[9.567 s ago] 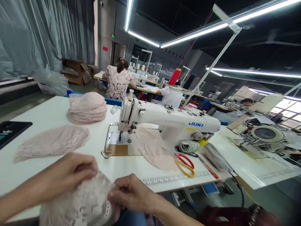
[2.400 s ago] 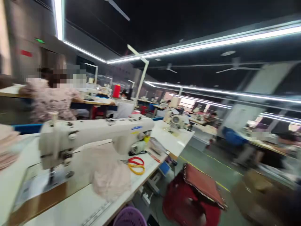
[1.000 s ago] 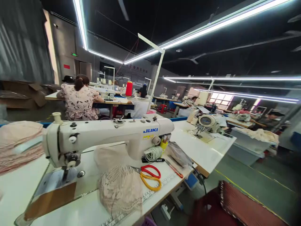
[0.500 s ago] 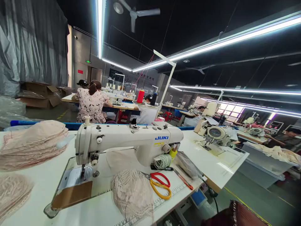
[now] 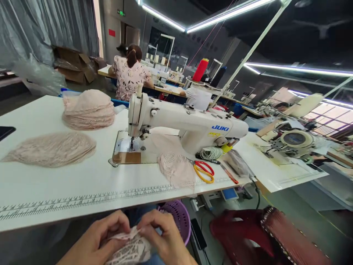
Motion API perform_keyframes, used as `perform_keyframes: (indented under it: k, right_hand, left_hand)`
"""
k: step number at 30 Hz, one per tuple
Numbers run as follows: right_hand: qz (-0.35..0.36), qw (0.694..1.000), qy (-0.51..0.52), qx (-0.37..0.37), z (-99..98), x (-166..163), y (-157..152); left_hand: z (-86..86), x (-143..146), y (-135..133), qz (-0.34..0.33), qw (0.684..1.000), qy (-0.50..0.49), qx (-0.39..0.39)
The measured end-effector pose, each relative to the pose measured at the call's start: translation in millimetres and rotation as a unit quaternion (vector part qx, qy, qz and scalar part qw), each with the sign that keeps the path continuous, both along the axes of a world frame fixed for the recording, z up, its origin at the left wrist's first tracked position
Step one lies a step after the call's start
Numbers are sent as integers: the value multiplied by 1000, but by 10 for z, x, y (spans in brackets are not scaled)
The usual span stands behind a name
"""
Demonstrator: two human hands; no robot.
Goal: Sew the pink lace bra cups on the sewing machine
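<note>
Low in the view, in front of the table edge, my left hand [image 5: 106,235] and my right hand [image 5: 162,232] pinch a pale pink lace piece [image 5: 132,248] between thumbs and fingers. The fingertips of both hands are close together at its upper edge, and its lower part hangs over my lap. Beyond the table edge, a white JUKI sewing machine [image 5: 176,117] stands on the tabletop. Another pale lace piece [image 5: 178,169] lies in front of it, beside scissors [image 5: 204,171] with one red and one yellow handle.
Two stacks of pink pieces, a taller stack [image 5: 88,110] and a lace stack [image 5: 55,149], lie left of the machine. A printed ruler [image 5: 82,200] runs along the table's front. Below are a purple basket [image 5: 180,221] and a dark red chair [image 5: 248,235]. Co-workers sit farther back.
The view has tilted down and swung left. Both my hands, out of view before, now show at the bottom, holding a lace piece. Items on the table seem unmoved.
</note>
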State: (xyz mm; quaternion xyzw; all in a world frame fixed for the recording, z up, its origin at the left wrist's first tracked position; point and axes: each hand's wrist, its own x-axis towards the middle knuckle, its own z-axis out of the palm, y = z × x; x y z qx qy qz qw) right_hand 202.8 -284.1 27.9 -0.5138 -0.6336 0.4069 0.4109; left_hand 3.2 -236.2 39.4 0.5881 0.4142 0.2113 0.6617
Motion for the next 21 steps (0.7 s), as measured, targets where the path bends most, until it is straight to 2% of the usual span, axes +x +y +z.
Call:
perform_keyframes:
  k: [6,10,12,14,18,21]
  right_hand:
    - [-3,998,-50,-32,-40,-24,-53]
    - [40,997,-61,-29,33,-36,-117]
    - [46,993,-93,-52,75,-51,-129]
    - [39,988,-123,-81,83,-64,-128]
    - [18,987,-121,-102,16,-73,-110]
    - [22,980,-128,-148,9,-78,-98]
  left_hand:
    - [94,-22,-67,-26,999,46,0]
    - [112,-37,-74,-24,998,53,39]
    - [105,-38,-76,-31,997,49,54]
    - [86,-38,-82,-32,996,51,62]
    - [-12,-67,-77,-29,995,66,63]
    - [-136,-115,-43,-66,994,69,49]
